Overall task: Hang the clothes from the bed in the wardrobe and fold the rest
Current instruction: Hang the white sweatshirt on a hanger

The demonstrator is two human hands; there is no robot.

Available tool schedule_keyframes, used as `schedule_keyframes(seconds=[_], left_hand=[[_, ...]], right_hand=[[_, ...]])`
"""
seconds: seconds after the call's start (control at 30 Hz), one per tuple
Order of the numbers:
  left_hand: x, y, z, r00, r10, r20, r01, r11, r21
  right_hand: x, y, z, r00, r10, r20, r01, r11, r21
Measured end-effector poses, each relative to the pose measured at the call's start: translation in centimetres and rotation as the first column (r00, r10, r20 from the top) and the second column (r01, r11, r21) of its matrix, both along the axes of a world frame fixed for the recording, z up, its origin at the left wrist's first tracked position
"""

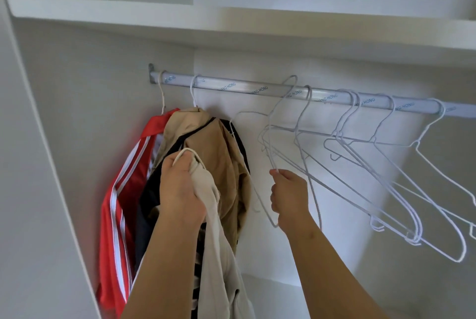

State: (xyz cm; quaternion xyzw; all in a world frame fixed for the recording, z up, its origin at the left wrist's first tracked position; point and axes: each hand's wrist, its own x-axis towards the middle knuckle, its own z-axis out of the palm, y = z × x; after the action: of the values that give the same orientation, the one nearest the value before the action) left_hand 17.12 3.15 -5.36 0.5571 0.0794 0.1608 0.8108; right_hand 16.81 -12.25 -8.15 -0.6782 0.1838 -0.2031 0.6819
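Observation:
My left hand point(180, 189) grips a cream garment point(219, 262) together with the hook of a white hanger, in front of the clothes on the rail. My right hand point(289, 195) pinches the lower wire of an empty white hanger point(280, 117) whose hook sits over the metal rail point(244, 86). At the rail's left end hang a red garment with white stripes point(116, 215), a tan garment point(216, 153) and a dark one behind it.
Several empty white wire hangers point(386, 164) hang tilted along the right half of the rail. A white shelf point(231, 22) runs just above it. The wardrobe's left side wall point(38, 164) stands close to the red garment.

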Motion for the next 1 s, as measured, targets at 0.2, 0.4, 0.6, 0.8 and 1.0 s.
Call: schedule_keyframes(seconds=[0.2, 0.4, 0.6, 0.8, 1.0], left_hand=[[0.9, 1.6, -0.6, 1.0, -0.023, -0.021, 0.024, 0.998, 0.066], [-0.1, 3.0, -1.5, 0.999, -0.047, -0.015, 0.047, 0.999, -0.021], [-3.1, 6.2, -3.3, 0.988, -0.145, -0.047, 0.143, 0.989, -0.03], [-7.0, 9.1, -4.5, 0.935, -0.327, -0.138, 0.328, 0.945, -0.013], [-9.7, 8.9, -4.1, 0.86, -0.476, -0.184, 0.47, 0.879, -0.078]], right_hand=[[-0.6, 1.7, 0.3, 0.994, 0.019, 0.105, -0.02, 1.0, 0.011], [-3.4, 3.4, -2.7, 0.992, 0.026, 0.125, -0.035, 0.997, 0.07], [-7.3, 6.7, -6.1, 0.991, 0.007, 0.133, -0.023, 0.993, 0.117], [-12.7, 10.2, -9.1, 0.991, -0.021, 0.132, 0.01, 0.997, 0.081], [-18.5, 9.5, -9.9, 0.991, -0.092, 0.098, 0.105, 0.986, -0.133]])
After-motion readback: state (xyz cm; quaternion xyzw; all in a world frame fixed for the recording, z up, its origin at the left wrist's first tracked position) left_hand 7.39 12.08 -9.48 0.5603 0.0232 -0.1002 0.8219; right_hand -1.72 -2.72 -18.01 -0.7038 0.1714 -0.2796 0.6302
